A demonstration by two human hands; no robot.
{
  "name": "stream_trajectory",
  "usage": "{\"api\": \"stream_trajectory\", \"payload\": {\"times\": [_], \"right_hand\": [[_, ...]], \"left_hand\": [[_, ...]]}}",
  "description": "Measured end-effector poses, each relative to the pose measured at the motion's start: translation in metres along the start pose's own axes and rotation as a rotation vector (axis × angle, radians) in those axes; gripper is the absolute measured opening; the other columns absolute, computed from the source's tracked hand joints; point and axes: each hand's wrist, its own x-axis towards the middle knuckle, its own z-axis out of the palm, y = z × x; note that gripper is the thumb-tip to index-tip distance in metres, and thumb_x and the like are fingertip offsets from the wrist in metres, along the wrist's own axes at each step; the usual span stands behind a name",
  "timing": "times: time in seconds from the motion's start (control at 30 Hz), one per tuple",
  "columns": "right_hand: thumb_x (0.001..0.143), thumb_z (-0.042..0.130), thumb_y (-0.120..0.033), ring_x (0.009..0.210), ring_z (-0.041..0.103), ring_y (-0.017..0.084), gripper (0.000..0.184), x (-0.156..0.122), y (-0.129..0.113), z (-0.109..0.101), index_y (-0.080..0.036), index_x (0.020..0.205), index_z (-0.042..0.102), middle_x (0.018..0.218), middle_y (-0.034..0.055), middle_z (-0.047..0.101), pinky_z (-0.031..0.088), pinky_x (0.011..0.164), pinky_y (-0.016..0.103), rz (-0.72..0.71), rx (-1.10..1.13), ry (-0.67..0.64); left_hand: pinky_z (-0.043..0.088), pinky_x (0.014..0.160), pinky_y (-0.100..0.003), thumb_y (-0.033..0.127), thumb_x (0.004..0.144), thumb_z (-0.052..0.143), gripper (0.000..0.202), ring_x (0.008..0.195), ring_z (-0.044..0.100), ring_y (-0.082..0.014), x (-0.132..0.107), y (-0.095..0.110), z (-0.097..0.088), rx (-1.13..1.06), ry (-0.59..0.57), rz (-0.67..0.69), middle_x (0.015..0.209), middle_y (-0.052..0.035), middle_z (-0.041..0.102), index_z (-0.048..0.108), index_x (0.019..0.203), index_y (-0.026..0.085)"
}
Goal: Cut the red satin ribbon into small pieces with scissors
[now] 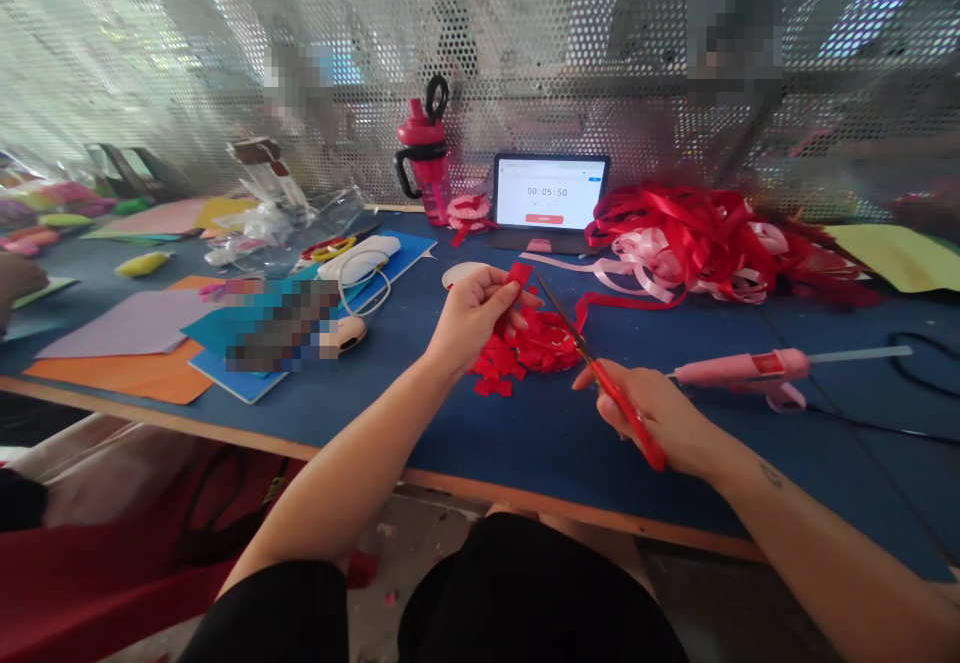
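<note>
Left hand [474, 316] closed in a pinch on a red ribbon strip [519, 275], held up over the tabletop [679, 463]. Right hand [654, 415] gripping red-handled scissors [624, 411] - blades angled far-left, tips just beside the strip, not clearly cutting it. Loose pile of cut red ribbon pieces [517, 348] sits on the blue surface, below and right of the left hand. Small white disc [459, 273] just far of the left hand. Pink glue gun [739, 371] lies right of the right hand. Far side: tangled red and pink ribbon heap [682, 238], tablet [549, 191] showing 00:05:50, pink bottle [424, 158]. Coloured paper sheets [127, 328] - left.
</note>
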Motion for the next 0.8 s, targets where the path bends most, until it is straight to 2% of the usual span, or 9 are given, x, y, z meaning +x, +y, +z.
{"api": "stream_trajectory", "payload": {"times": [0.23, 0.5, 0.67, 0.8], "right_hand": [[0.085, 0.045, -0.033, 0.045, 0.045, 0.014, 0.026, 0.0014, -0.0017, -0.0029, -0.019, 0.103, 0.057, 0.053, -0.003, 0.05, 0.029, 0.05, 0.023, -0.017, -0.122, -0.059], [0.086, 0.045, -0.035, 0.048, 0.048, 0.015, 0.024, 0.0012, -0.0037, -0.004, -0.019, 0.099, 0.056, 0.056, -0.0015, 0.052, 0.027, 0.05, 0.023, -0.01, -0.161, -0.069], [0.086, 0.043, -0.037, 0.048, 0.047, 0.015, 0.024, 0.0022, -0.0029, -0.0032, -0.019, 0.095, 0.056, 0.056, -0.001, 0.052, 0.025, 0.049, 0.024, 0.007, -0.171, -0.066], [0.086, 0.045, -0.032, 0.045, 0.045, 0.014, 0.019, 0.0023, -0.0007, -0.0021, -0.019, 0.095, 0.056, 0.053, -0.0028, 0.05, 0.024, 0.048, 0.023, 0.01, -0.152, -0.068]], "left_hand": [[0.024, 0.038, -0.017, 0.033, 0.074, 0.068, 0.023, 0.04, 0.036, -0.0017, 0.0018, -0.0015, -0.0014, 0.04, -0.017, 0.014, 0.059, 0.0012, 0.061, 0.057, 0.081, 0.014], [0.022, 0.04, -0.016, 0.025, 0.073, 0.066, 0.017, 0.04, 0.034, -0.0012, 0.0009, -0.0006, 0.0007, -0.036, -0.085, -0.067, 0.054, 0.0012, 0.058, 0.053, 0.073, 0.015], [0.021, 0.04, -0.016, 0.025, 0.075, 0.063, 0.015, 0.039, 0.034, -0.0017, -0.0008, 0.0007, 0.0006, 0.047, -0.108, -0.061, 0.052, 0.001, 0.057, 0.054, 0.07, 0.014], [0.022, 0.04, -0.017, 0.025, 0.074, 0.064, 0.014, 0.038, 0.035, -0.0018, -0.0021, 0.0013, 0.0014, 0.077, -0.115, -0.056, 0.051, 0.0014, 0.057, 0.055, 0.07, 0.014]]}}
